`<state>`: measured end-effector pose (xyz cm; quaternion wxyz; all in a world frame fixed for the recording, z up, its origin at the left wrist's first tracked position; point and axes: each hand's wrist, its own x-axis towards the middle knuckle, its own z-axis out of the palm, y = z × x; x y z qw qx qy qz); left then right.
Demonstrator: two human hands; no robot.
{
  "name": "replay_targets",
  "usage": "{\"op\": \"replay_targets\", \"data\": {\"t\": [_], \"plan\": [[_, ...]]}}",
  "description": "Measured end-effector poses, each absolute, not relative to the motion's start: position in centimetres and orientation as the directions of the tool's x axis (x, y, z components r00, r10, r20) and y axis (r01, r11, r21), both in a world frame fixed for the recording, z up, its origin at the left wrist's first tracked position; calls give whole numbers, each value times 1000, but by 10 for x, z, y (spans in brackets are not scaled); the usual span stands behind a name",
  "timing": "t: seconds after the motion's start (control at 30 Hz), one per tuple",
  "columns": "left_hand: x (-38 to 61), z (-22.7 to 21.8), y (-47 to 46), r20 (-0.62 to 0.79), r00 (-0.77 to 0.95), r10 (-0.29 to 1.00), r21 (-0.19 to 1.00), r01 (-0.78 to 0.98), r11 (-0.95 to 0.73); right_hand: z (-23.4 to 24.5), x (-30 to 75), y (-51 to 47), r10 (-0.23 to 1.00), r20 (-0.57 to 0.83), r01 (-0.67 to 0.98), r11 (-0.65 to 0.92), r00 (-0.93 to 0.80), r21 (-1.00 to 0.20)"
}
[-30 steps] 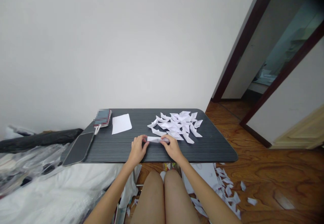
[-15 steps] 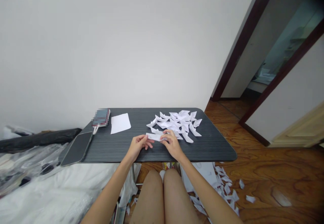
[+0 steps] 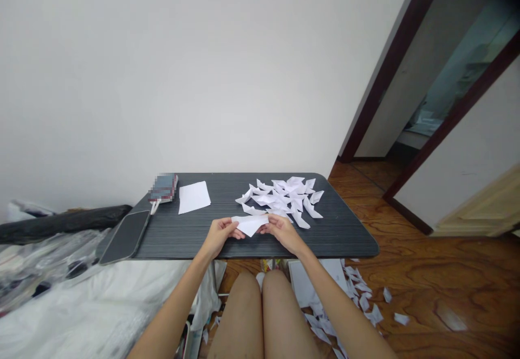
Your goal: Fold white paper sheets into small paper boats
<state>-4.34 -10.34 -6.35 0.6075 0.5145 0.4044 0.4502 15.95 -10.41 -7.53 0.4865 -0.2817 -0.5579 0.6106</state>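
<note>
A plain white wall (image 3: 203, 77) fills most of the view in front of the seated person, and a glossy brown wood-grain floor (image 3: 426, 278) runs off to the right, scattered near the legs with small white folded papers (image 3: 374, 314). Over the person's knees stands a dark grey, finely streaked rectangular tabletop (image 3: 179, 242) with rounded corners. On its right half I see a loose heap of white folded-paper boats (image 3: 284, 199), lying just as it did half a second ago. At the left end lies a flat black slab with rounded corners (image 3: 125, 235); beyond it are a small blue-grey packet edged in red (image 3: 163, 188), blurred into blocks, and, beside that, a square of plain white paper (image 3: 194, 197).

The left hand (image 3: 220, 233) pinches one end of a small folded piece of white paper (image 3: 251, 226), thumb on top; the right hand (image 3: 282, 231) pinches the other end. The piece is held above the tabletop's near half, just in front of the heap. A moment ago it showed as a narrow strip; now it has a straight upper edge and a point facing the person, and the right hand has shifted outward.
</note>
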Motion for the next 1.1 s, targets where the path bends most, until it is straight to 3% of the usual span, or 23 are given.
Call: {"op": "replay_targets", "data": {"t": [0.23, 0.6, 0.93, 1.1], "plan": [[-44, -61, -106, 31, 320, 947, 996, -85, -4, -67, 166, -108, 859, 132, -384, -79, -494, -920], [-42, -58, -108, 25, 363, 932, 998, -58, -4, -72, 170, -104, 871, 133, -255, 9, -473, -967], [-38, -53, -112, 85, 391, 916, 996, -46, -73, -70, 167, -100, 900, 2, -235, -112, -436, -966], [-40, -53, -113, 104, 335, 936, 994, -68, -86, -68, 167, -102, 913, -29, -302, -164, -406, -939]]}}
